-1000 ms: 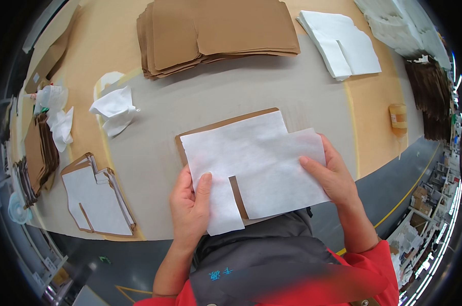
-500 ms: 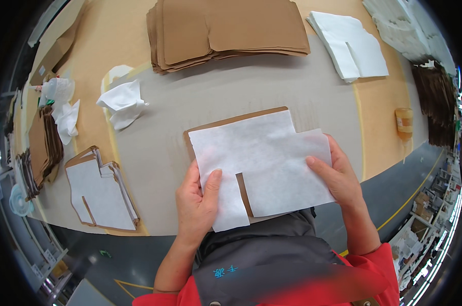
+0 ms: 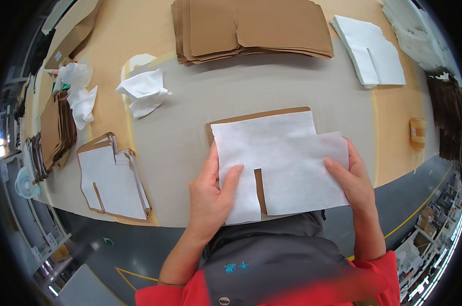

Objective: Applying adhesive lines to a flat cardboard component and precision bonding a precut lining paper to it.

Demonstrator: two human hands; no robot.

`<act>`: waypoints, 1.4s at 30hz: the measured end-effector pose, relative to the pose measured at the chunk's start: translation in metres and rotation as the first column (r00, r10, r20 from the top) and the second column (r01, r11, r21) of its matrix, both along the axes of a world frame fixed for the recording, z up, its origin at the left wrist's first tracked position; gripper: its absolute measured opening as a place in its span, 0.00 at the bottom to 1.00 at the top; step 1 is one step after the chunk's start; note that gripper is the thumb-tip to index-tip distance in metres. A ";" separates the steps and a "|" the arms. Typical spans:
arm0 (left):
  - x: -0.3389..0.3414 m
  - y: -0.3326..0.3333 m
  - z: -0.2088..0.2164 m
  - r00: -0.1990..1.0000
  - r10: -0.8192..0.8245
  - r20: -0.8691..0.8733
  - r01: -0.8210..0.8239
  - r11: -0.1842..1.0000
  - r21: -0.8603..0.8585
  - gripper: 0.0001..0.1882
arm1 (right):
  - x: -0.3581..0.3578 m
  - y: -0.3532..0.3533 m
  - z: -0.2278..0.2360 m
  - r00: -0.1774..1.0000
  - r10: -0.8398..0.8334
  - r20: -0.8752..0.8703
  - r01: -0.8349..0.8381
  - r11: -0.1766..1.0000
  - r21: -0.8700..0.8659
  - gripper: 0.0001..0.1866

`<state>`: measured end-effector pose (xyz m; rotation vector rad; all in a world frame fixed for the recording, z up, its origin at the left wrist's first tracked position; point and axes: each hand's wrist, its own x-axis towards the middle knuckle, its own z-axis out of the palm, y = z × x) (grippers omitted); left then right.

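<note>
Ahead lie a brown stack (image 3: pixel 282 28) and crumpled wad (image 3: pixel 145 92); both hands (image 3: pixel 213 194) (image 3: pixel 357 186) grip a white sheet (image 3: pixel 292 158).

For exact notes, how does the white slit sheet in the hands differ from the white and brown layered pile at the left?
The white slit sheet is gripped by the left hand and right hand; the white and brown layered pile lies untouched on the table. The sheet appears larger than the pile. Both are slit, with brown showing through.
</note>
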<state>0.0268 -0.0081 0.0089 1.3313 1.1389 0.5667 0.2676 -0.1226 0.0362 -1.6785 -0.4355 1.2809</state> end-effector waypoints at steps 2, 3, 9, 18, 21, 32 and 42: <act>-0.001 0.000 -0.001 1.000 0.006 -0.013 -0.006 1.000 -0.014 0.32 | -0.001 0.001 0.000 1.000 -0.004 -0.012 0.004 1.000 -0.001 0.23; -0.002 0.000 -0.001 1.000 0.007 -0.019 -0.008 0.999 -0.032 0.33 | -0.001 0.001 0.000 1.000 -0.005 -0.011 0.005 1.000 0.000 0.22; 0.000 0.004 0.014 0.985 -0.063 -0.162 0.046 0.994 -0.102 0.39 | -0.001 0.000 0.000 1.000 -0.005 0.005 0.005 1.000 0.004 0.22; -0.007 0.006 0.011 0.943 -0.127 -0.307 0.158 0.984 0.078 0.33 | -0.002 0.000 -0.001 1.000 0.001 -0.020 -0.001 1.000 0.016 0.23; -0.005 0.005 0.007 0.956 -0.106 -0.275 0.135 0.987 0.090 0.30 | -0.003 0.000 0.000 1.000 -0.008 -0.030 0.008 1.000 0.014 0.23; -0.009 0.001 -0.001 0.944 -0.119 -0.307 0.150 0.986 0.077 0.29 | -0.003 -0.001 -0.002 0.999 -0.012 -0.031 0.013 1.000 0.014 0.24; -0.008 0.002 0.012 0.940 -0.138 -0.313 0.151 0.988 0.018 0.33 | -0.004 -0.001 0.000 1.000 -0.009 -0.010 0.009 1.000 0.005 0.25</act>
